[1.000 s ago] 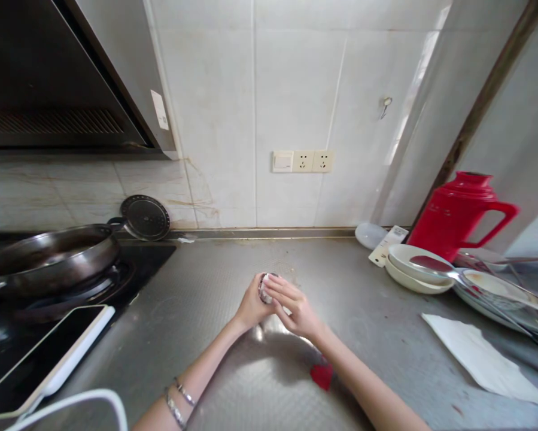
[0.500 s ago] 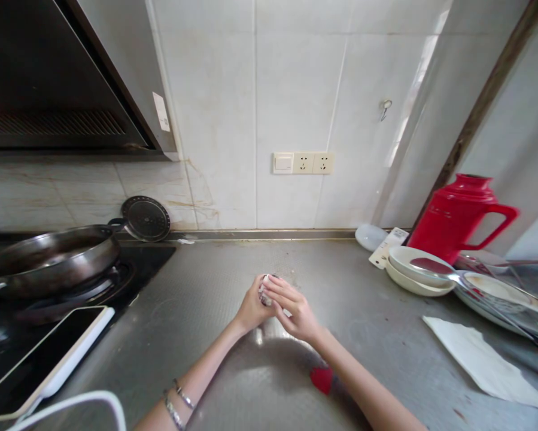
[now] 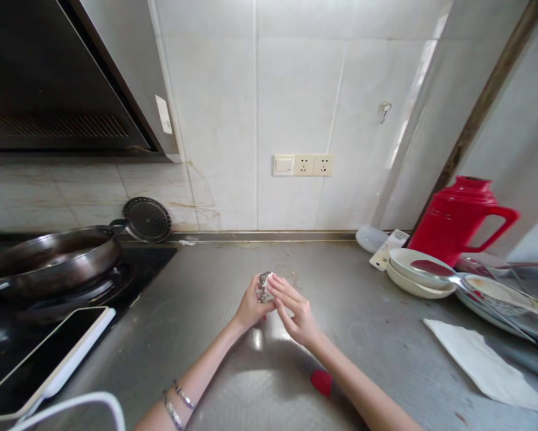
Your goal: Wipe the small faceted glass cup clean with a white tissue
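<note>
Above the steel counter [image 3: 197, 299], at the middle of the view, my left hand [image 3: 251, 308] is wrapped round a small silvery-grey object [image 3: 264, 287] with a patterned, glass-like surface. Its exact kind cannot be made out. My right hand [image 3: 298, 314] comes from the other side, fingers together and bent, fingertips pressed against the object's top right. Under those fingertips shows a bit of white, tissue-like material [image 3: 270, 279]. The palms hide most of both items.
At left, a steel pan [image 3: 53, 254] stands on the black stove, near a phone in a white case [image 3: 48, 365] with a white cable. At right are a red thermos [image 3: 461, 218], stacked white bowls [image 3: 419, 281], dishes with utensils, and a white paper sheet [image 3: 484, 362].
My right fingers have slid a little to the right across the object, so more of its silvery side shows. My left hand keeps its hold in nearly the same spot.
</note>
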The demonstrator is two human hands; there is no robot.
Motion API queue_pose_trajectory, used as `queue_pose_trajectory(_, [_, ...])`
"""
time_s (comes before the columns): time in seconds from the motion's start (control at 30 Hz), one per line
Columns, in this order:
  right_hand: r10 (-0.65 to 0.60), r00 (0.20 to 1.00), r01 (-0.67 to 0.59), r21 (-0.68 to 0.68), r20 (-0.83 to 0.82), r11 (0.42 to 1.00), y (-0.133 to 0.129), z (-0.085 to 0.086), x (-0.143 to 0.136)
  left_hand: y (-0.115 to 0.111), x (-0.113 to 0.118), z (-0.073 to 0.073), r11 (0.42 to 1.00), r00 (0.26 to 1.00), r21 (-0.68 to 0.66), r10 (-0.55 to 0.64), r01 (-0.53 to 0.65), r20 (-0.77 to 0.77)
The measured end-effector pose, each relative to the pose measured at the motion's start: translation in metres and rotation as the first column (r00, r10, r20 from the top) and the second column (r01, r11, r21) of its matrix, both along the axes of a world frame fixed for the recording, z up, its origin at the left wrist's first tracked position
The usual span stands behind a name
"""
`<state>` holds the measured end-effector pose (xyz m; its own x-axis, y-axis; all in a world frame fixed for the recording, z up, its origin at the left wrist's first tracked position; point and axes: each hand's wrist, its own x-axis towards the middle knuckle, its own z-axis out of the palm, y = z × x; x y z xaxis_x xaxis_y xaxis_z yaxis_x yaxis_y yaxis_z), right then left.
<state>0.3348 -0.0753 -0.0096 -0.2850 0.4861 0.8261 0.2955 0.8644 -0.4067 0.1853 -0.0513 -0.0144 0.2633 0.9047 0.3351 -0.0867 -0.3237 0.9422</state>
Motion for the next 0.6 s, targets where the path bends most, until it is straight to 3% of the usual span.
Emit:
queue_pose_trajectory(0.2, [-0.053,0.994,0.046,-0.074,-0.093,0.996,0.006,0.0036,0.0068,-0.0036,0.0022,-0.0029,1.0,0.999,0.002,-0.031,0.031,-0.033])
queue_pose_trajectory(0.43, [0.027,0.998,-0.028,0.016,0.049,0.999,0.0001,0.0023,0.0019,0.0018,-0.0032,-0.0013,1.0,1.0,0.022,0.015,-0.016,0.013])
queue_pose_trajectory(0.6, [-0.029,0.999,0.029,-0.025,0.026,0.999,0.0062,0.0029,0.0069,-0.0003,-0.0031,-0.0053,0.999,0.998,0.003,-0.043,0.043,-0.05])
